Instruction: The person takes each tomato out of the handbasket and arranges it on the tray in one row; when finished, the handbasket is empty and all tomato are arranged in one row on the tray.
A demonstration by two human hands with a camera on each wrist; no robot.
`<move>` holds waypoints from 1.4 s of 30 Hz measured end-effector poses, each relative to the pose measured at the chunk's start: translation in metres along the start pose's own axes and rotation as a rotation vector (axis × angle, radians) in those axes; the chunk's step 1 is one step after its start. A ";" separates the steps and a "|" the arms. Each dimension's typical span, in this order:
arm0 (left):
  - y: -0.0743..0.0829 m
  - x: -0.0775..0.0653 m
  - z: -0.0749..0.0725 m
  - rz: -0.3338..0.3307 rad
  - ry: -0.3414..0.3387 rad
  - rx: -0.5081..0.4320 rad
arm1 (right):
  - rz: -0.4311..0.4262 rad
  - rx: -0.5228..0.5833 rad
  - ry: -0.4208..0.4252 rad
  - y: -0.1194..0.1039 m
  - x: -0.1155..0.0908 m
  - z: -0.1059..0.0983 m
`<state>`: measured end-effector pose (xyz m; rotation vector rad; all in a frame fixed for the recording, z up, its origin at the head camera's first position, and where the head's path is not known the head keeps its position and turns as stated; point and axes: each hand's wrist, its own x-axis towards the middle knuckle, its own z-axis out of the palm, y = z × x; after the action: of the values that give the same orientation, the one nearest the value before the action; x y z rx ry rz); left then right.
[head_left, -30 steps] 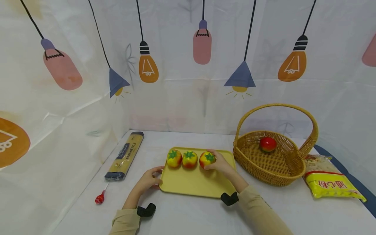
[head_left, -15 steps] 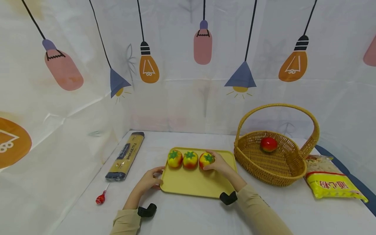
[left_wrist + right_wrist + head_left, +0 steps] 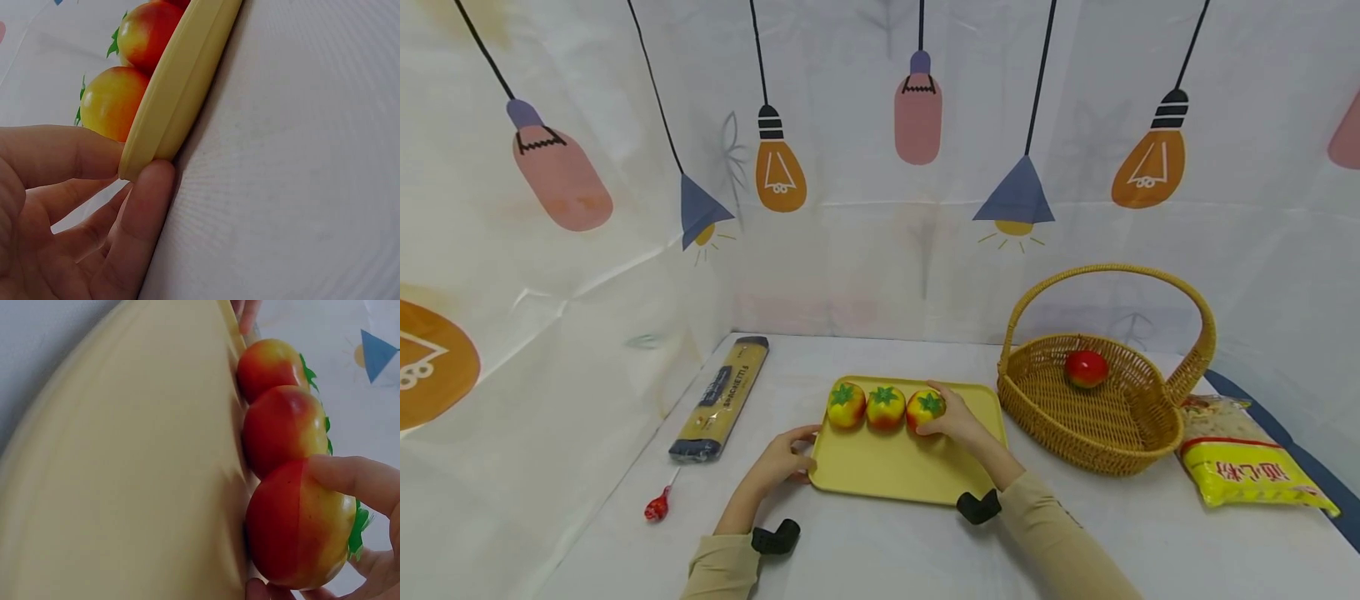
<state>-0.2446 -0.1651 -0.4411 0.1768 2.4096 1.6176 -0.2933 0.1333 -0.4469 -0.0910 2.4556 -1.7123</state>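
Observation:
A yellow tray (image 3: 895,471) lies on the white table, with three red-and-yellow toy tomatoes in a row along its far side. My left hand (image 3: 777,461) holds the tray's left edge, thumb and fingers pinching the rim in the left wrist view. At the row's right end, my right hand (image 3: 958,419) grips the right tomato (image 3: 300,528), thumb on one side and fingertips on the other. This tomato stands right beside the middle tomato (image 3: 885,408). Leftmost in the row is another tomato (image 3: 846,406), near my left hand. All have green leafy tops.
Right of the tray stands a wicker basket (image 3: 1075,442) with a tall handle and a shiny red fruit (image 3: 1086,368) inside. Beyond it lies a yellow food bag (image 3: 1255,471). At left are a spaghetti packet (image 3: 722,400) and a red-wrapped lollipop (image 3: 657,506).
My right hand has shifted slightly left with the right tomato, narrowing its gap to the middle one. My left hand stays at the tray's edge.

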 end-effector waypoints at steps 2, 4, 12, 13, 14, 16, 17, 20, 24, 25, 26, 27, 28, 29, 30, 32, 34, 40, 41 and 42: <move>0.002 -0.001 0.000 -0.003 0.002 0.005 | -0.001 -0.006 0.003 0.000 0.000 0.001; 0.002 -0.001 0.000 -0.007 0.003 0.008 | -0.004 -0.007 0.004 0.000 0.000 0.001; -0.025 0.016 0.000 -0.015 0.014 0.018 | 0.021 0.006 0.005 0.000 -0.001 0.001; -0.029 0.019 0.000 -0.020 0.016 0.016 | 0.022 0.010 -0.001 -0.001 -0.001 0.000; -0.031 0.020 0.000 -0.021 0.015 0.015 | 0.024 0.015 -0.005 -0.002 -0.002 -0.001; -0.034 0.022 0.000 -0.022 0.011 0.012 | 0.021 0.013 -0.015 -0.003 -0.004 -0.003; -0.034 0.022 0.000 -0.022 0.009 0.007 | 0.017 0.017 -0.020 -0.003 -0.004 -0.004; -0.035 0.022 -0.001 -0.017 0.004 0.001 | -0.001 0.013 -0.030 -0.004 -0.005 -0.009; -0.034 0.021 -0.001 -0.012 -0.001 0.005 | -0.014 0.009 -0.034 -0.007 -0.007 -0.015; -0.034 0.021 -0.001 -0.012 -0.001 0.005 | -0.013 0.014 -0.033 -0.008 -0.007 -0.016; -0.034 0.021 -0.001 -0.008 0.000 0.005 | -0.014 0.012 -0.034 -0.009 -0.008 -0.018; -0.034 0.021 -0.001 -0.010 0.000 0.005 | -0.014 0.014 -0.034 -0.011 -0.009 -0.019; -0.034 0.020 -0.001 -0.011 0.001 0.004 | -0.013 0.017 -0.034 -0.012 -0.010 -0.021; -0.034 0.020 -0.001 -0.012 0.002 0.005 | -0.015 0.021 -0.037 -0.014 -0.011 -0.022; -0.033 0.020 -0.001 -0.014 0.005 0.003 | -0.018 0.022 -0.040 -0.015 -0.012 -0.023; -0.033 0.020 -0.001 -0.015 0.004 0.004 | -0.028 0.021 -0.045 -0.017 -0.013 -0.025; -0.032 0.020 -0.001 -0.021 0.008 0.005 | -0.030 0.025 -0.046 -0.019 -0.014 -0.026; -0.024 0.016 0.000 -0.023 0.009 0.014 | -0.035 0.027 -0.036 -0.022 -0.018 -0.028; -0.020 0.013 0.000 -0.021 0.005 0.012 | -0.034 0.029 -0.032 -0.022 -0.018 -0.028; -0.015 0.010 -0.001 -0.020 0.002 0.011 | -0.032 0.029 -0.030 -0.022 -0.019 -0.029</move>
<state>-0.2541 -0.1692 -0.4563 0.1526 2.4141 1.5966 -0.2800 0.1549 -0.4147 -0.1523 2.4196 -1.7458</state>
